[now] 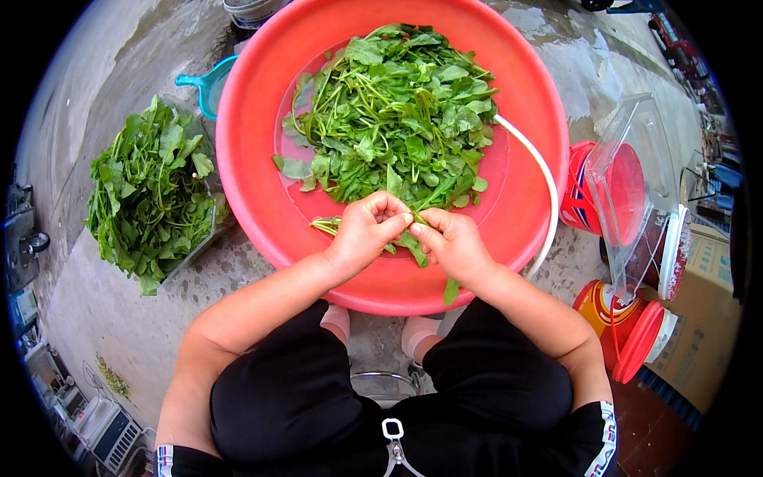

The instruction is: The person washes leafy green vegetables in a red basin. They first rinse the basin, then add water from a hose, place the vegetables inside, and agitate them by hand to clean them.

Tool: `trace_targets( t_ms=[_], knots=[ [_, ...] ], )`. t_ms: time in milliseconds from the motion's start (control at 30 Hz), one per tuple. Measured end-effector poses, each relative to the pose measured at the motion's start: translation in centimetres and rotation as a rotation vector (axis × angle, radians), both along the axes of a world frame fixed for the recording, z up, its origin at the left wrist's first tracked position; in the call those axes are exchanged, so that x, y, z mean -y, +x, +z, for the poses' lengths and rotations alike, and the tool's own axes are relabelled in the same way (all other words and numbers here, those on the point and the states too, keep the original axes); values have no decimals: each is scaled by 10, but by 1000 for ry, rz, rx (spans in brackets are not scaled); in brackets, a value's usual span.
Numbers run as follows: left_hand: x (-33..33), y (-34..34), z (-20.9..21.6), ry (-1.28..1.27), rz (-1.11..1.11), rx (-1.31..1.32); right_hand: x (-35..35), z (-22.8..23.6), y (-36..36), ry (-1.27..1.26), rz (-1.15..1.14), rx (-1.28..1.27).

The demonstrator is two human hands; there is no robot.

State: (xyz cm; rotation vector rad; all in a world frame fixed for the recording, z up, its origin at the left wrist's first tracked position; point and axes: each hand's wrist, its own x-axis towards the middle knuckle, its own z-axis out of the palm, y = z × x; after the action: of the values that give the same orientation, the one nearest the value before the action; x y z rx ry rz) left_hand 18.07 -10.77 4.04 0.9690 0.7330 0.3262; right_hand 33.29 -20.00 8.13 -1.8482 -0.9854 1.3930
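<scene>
A wide red plastic basin (246,119) stands in front of my knees, with a big heap of leafy greens (397,111) lying in a little water. Over its near side my two hands meet fingertip to fingertip. My left hand (369,230) pinches a bunch of green stems, whose cut ends (324,225) stick out to its left. Closed too, my right hand (453,242) grips the leafy part of the same greens, and leaves (415,248) hang below its fingers. Where the fingers touch, the stems are partly hidden.
A clear box heaped with greens (151,199) stands left of the basin, near a teal dipper (213,86). A white hose (544,171) runs over the basin's right rim. Red buckets (624,330), a clear plastic bin (636,191) and a cardboard box (703,310) stand at right.
</scene>
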Motion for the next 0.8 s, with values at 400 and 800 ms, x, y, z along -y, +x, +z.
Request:
trace_targets(
  t_ms=[400, 800],
  knots=[
    [-8, -2, 3, -20, -50, 61, -2, 5, 5, -104, 4, -209],
    [-26, -7, 10, -2, -274, 104, -8, 8, 20, -260, 84, -625]
  ],
)
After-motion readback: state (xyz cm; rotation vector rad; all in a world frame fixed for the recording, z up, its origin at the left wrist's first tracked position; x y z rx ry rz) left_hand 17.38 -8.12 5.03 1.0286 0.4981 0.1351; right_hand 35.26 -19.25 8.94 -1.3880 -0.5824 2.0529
